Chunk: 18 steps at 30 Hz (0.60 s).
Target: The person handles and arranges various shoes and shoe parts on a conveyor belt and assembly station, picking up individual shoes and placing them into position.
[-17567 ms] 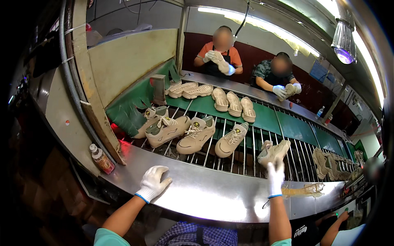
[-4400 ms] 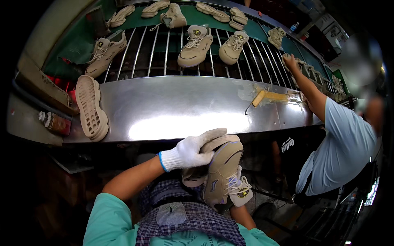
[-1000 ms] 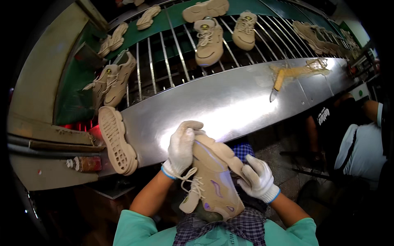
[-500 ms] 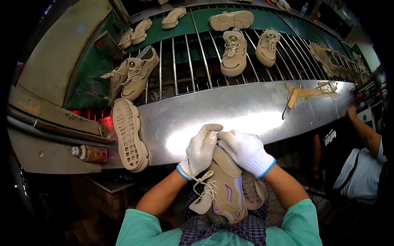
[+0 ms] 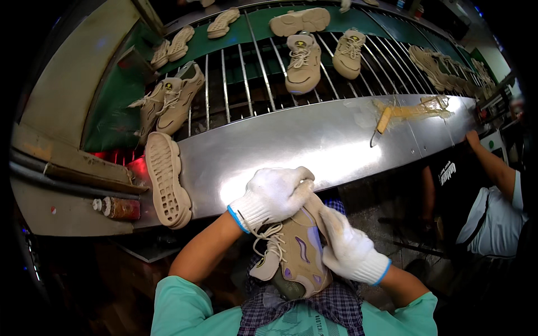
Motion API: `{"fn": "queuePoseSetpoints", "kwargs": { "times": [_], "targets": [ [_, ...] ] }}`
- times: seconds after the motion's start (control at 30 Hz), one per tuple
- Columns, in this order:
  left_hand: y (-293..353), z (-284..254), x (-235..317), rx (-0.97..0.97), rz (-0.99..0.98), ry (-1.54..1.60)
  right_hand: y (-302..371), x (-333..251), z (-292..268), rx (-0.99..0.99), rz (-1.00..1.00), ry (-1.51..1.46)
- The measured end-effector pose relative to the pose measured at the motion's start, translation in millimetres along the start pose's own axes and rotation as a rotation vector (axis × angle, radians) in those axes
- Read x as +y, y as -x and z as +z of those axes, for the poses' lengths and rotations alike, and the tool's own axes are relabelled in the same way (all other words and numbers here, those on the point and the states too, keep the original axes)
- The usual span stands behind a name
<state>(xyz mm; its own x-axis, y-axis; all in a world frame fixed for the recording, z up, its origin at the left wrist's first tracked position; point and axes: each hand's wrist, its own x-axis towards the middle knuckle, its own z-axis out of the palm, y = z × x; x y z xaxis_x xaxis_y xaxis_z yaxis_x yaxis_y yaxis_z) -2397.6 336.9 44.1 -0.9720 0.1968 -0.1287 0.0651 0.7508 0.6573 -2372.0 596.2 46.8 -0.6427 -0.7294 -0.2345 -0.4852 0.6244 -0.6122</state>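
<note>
Between my gloved hands, near my lap, is a beige shoe upper [image 5: 300, 243] with purple trim, its toe pointing away from me and its laces hanging to the left. A dark green form shows inside its opening. At the toe, my left hand [image 5: 277, 193] is closed, fingers pinching the tip where upper and sole meet. A beige shoe sole [image 5: 317, 211] lies along the right side of the upper, seen mostly edge-on. Lower down that side, my right hand [image 5: 354, 249] is closed around the sole, pressing it toward the upper; its fingertips are partly hidden.
A loose sole [image 5: 166, 182] lies on the metal ledge [image 5: 263, 145] at left, beside a small red bottle [image 5: 120, 208]. Beyond, a roller conveyor holds several beige shoes [image 5: 303, 64] and soles. A yellow-handled hook tool [image 5: 383, 122] rests at right, near another person's arm [image 5: 493, 159].
My right hand has moved from the toe down the shoe's right side, with the sole now against the upper. My left hand has turned over the toe. The whole view has shifted slightly.
</note>
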Motion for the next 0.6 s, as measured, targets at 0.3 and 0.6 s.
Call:
{"fn": "queuePoseSetpoints", "kwargs": {
  "times": [0.3, 0.6],
  "targets": [
    [5, 9, -15, 0.239, 0.085, 0.023, -54, 26, 14, 0.413, -0.273, -0.079],
    [7, 13, -13, 0.275, 0.044, 0.007, -39, -3, -20, 0.024, -0.372, 0.086]
  ]
}}
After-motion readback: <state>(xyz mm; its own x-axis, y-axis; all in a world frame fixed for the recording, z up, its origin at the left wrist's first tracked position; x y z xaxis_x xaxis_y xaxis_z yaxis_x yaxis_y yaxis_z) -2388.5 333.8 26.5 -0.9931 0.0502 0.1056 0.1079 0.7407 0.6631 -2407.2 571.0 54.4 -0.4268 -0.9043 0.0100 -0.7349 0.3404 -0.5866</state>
